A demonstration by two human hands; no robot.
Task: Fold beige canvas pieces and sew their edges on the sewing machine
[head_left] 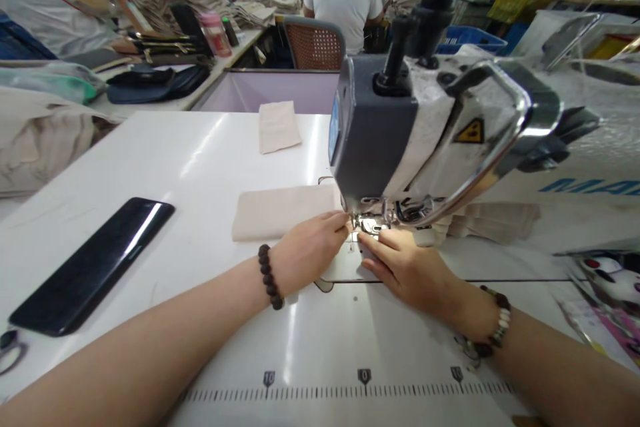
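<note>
A flat rectangular piece of beige fabric (pixel 283 212) was laid mid-counter, its right end set under the head of the grey-and-white sewing machine (pixel 375 133). Part of it was covered by the left hand (pixel 313 248) (whether the fingers were closed on the cloth could not be told, their tips being hidden). The right hand (pixel 415 267) was rested beside the shiny metal presser foot (pixel 373 225), its fingers held open, thumb apart from forefinger. On the glossy white counter (pixel 200 147), a black rectangular smartphone (pixel 93 267) was placed toward the left edge, and a small beige cloth rectangle (pixel 279 127) near the far edge.
</note>
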